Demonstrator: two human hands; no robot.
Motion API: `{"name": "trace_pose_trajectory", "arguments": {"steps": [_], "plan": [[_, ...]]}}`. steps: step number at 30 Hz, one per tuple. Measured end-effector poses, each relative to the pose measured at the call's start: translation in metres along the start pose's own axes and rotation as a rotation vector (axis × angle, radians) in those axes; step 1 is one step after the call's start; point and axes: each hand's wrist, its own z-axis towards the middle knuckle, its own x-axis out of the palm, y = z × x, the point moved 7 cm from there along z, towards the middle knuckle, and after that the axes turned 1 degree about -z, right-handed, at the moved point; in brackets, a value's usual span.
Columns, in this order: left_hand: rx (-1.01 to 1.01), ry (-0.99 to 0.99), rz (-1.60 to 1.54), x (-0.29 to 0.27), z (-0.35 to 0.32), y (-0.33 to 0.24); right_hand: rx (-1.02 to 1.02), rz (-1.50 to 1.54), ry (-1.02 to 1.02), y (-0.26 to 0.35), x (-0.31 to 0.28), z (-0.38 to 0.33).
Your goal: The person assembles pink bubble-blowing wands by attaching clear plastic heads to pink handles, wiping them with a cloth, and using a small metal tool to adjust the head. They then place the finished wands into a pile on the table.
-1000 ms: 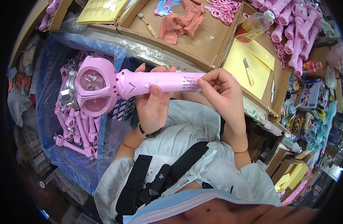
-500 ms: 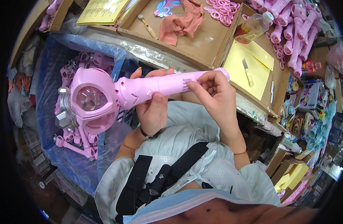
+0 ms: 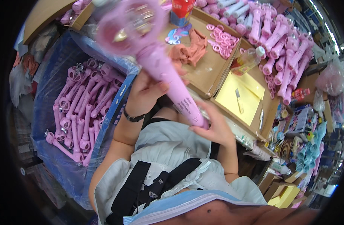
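Both my hands hold a large pink toy wand [image 3: 166,75], tilted with its head up and to the left. Its round, windowed head is smeared by motion, and small dark print runs along the handle. My left hand [image 3: 147,90] is wrapped round the shaft below the head. At the handle's lower end, my right hand [image 3: 216,125] grips with thumb and fingers. Left of my forearm stands a blue basket [image 3: 121,95], lined with clear plastic and holding many similar pink wands [image 3: 80,108].
Ahead is a cardboard tray [image 3: 205,80] with pink rings [image 3: 222,39], an orange cloth [image 3: 194,48] and a bottle [image 3: 249,62]. A knife [image 3: 239,100] lies on yellow paper [image 3: 232,116]. More pink wands [image 3: 292,56] are heaped at the far right.
The wand has swung from nearly level to steeply tilted, its head rising away from the basket. My right hand has gone lower, to the handle's end. The view has shifted too.
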Motion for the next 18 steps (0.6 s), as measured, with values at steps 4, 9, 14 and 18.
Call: {"name": "trace_pose_trajectory", "arguments": {"steps": [4, 9, 14, 18], "plan": [[0.015, 0.041, 0.221, 0.013, 0.029, 0.013, 0.151, 0.105, -0.218, -0.006, 0.022, 0.011], [0.160, -0.159, 0.403, 0.026, 0.019, 0.036, 0.197, 0.020, -0.573, -0.013, 0.027, 0.014], [0.405, -0.313, 0.560, 0.020, 0.012, 0.052, 0.230, 0.055, -0.519, -0.018, 0.037, 0.008], [0.464, -0.289, 0.398, 0.007, 0.018, 0.058, 0.194, 0.322, -0.343, -0.023, 0.047, 0.001]]}}
